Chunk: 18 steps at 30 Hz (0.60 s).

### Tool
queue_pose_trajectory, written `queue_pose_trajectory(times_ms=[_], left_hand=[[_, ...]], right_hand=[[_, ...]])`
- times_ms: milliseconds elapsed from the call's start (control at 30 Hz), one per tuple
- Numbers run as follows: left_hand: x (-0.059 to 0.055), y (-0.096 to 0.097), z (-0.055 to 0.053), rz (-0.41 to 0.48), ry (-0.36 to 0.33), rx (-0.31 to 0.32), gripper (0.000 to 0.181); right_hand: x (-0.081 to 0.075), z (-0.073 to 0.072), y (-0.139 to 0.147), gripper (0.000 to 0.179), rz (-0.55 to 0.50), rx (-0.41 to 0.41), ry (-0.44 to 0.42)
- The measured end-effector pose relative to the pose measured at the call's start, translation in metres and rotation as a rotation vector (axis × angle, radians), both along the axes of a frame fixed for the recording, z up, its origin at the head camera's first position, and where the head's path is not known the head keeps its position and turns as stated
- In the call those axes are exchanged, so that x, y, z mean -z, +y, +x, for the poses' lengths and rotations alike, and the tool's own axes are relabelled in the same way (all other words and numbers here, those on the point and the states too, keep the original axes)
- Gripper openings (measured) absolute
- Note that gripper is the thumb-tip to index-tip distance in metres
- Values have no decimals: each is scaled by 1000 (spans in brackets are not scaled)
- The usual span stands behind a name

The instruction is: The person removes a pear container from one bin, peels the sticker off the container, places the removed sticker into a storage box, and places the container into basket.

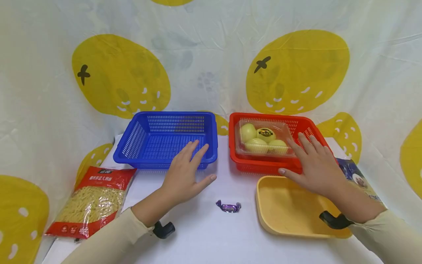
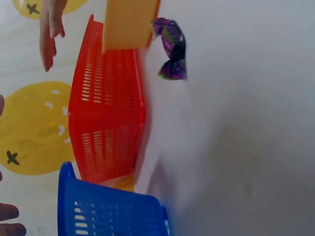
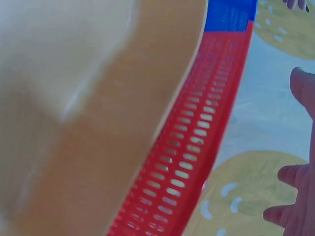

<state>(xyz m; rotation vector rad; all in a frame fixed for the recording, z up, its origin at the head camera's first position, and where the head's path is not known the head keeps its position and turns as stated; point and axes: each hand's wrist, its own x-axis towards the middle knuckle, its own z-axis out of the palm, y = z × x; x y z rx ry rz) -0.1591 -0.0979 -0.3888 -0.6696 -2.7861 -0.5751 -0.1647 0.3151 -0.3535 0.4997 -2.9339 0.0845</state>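
My left hand (image 1: pixel 184 176) hovers with spread fingers near the front right corner of the blue basket (image 1: pixel 132 160), holding nothing. My right hand (image 1: pixel 318 168), fingers also spread, is over the yellow tray (image 1: pixel 280 229) and the front of the red basket (image 1: pixel 250 167). Inside the red basket lies a clear plastic box of pale green round fruit (image 1: pixel 256 145), close to the right fingertips. A purple wrapped candy (image 1: pixel 229 207) lies on the white table between the hands; the left wrist view shows the candy (image 2: pixel 173 49) beyond the baskets' near side.
At the left lies a red-ended bag of pasta (image 1: pixel 95 201), partly behind the left sleeve. A dark blue package (image 1: pixel 352 174) is half hidden behind the right forearm. A white cloth with yellow fruit prints (image 1: pixel 207 55) hangs behind the baskets.
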Motion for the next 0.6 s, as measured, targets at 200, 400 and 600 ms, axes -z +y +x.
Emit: queue_pose_trajectory(times_ms=[200, 400, 600], left_hand=[[-3, 20, -12, 99, 5, 36, 86], [-5, 44, -25, 239, -58, 79, 80], [-5, 76, -32, 337, -163, 108, 76]], right_hand=[[-10, -23, 2, 107, -7, -14, -72], [-12, -48, 7, 100, -54, -72, -72], [-12, -73, 16, 93, -130, -68, -179]])
